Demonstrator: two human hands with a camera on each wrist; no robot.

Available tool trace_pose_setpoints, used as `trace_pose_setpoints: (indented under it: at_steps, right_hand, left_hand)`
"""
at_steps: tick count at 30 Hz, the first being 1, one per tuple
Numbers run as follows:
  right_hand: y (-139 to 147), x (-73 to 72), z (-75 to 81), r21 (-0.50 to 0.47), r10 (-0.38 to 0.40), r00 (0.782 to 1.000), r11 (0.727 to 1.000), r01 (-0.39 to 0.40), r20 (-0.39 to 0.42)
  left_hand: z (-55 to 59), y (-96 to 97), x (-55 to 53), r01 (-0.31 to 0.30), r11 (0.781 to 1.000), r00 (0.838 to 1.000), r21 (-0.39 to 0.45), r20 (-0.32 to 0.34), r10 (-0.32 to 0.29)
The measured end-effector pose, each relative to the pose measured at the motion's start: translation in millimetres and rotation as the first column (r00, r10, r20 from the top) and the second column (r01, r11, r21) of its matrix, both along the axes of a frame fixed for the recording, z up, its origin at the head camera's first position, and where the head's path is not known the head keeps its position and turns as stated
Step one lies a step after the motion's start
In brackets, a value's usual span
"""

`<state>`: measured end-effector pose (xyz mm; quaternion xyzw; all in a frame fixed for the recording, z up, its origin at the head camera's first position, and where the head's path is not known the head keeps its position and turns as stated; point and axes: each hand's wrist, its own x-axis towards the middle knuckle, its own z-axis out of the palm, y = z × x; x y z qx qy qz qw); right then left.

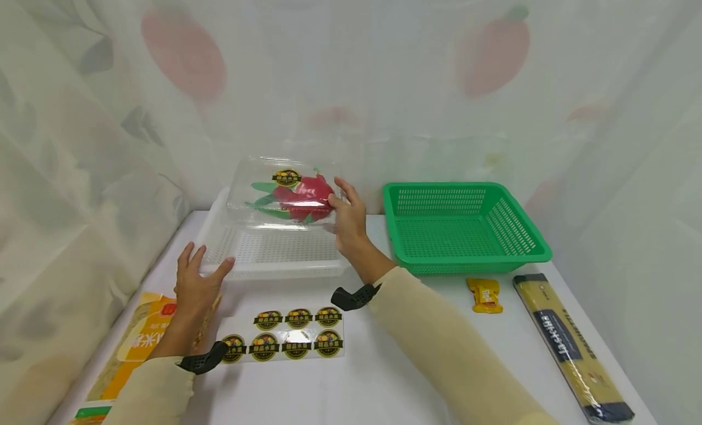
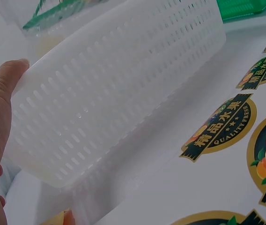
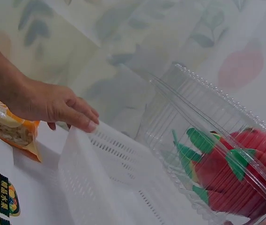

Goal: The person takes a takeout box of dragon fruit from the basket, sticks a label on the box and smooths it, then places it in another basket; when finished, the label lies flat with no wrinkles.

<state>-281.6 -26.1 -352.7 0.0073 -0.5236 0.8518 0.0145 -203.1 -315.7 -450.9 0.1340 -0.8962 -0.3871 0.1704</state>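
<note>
My right hand (image 1: pixel 351 221) grips the right end of a clear plastic fruit box (image 1: pixel 247 199), thumb on its near face. Inside lies a red dragon fruit (image 1: pixel 312 199) with green leaf-like tips; an oval black-and-gold sticker (image 1: pixel 287 177) is on the box. The box is tilted over a white perforated basket (image 2: pixel 123 93), overlapping its far part in the head view. My left hand (image 1: pixel 197 285) holds the basket's near left corner, the thumb on its rim and the other fingers around the outer side. In the right wrist view the left hand (image 3: pixel 53 103) shows at that corner.
A sheet of similar stickers (image 1: pixel 282 336) lies in front of the white basket. To the right are a green basket (image 1: pixel 471 260), a small yellow packet (image 1: pixel 485 296) and a long noodle pack (image 1: pixel 573 349). An orange-and-clear food bag (image 1: pixel 128 352) lies under the left forearm.
</note>
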Motion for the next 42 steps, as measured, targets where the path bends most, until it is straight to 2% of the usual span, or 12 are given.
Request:
trace_pose_setpoints:
  at_steps: [7,12,21,32,42]
  right_hand:
    - [-13.3,-14.0,-19.4,0.015,-0.003,1.0,1.0,0.003,0.027]
    - [-25.4,-19.8,-30.2,0.085,-0.019,0.999,0.996,0.016,0.029]
    - [-40.8,-27.3,-46.7,0.222,-0.061,0.997,0.974,0.051,0.041]
    - [-48.1,-34.9,-53.0,0.328,-0.086,0.99,0.944,0.046,0.109]
    - [-41.8,-38.9,-60.4,0.386,-0.091,0.982,0.922,0.02,0.165]
  left_hand:
    - [0.6,0.3,-3.4,-0.004,1.0,1.0,-0.002,-0.001,0.004]
    - [0.7,-1.8,-3.7,-0.021,1.0,1.0,0.002,-0.006,0.021]
    - [-0.6,-2.3,-4.1,-0.027,1.0,1.0,-0.009,-0.013,0.027]
    - [-2.8,-7.2,-2.1,-0.04,0.999,0.999,0.009,-0.017,0.04]
    - [-7.1,-1.7,-4.5,-0.012,0.999,1.0,0.04,-0.009,0.012]
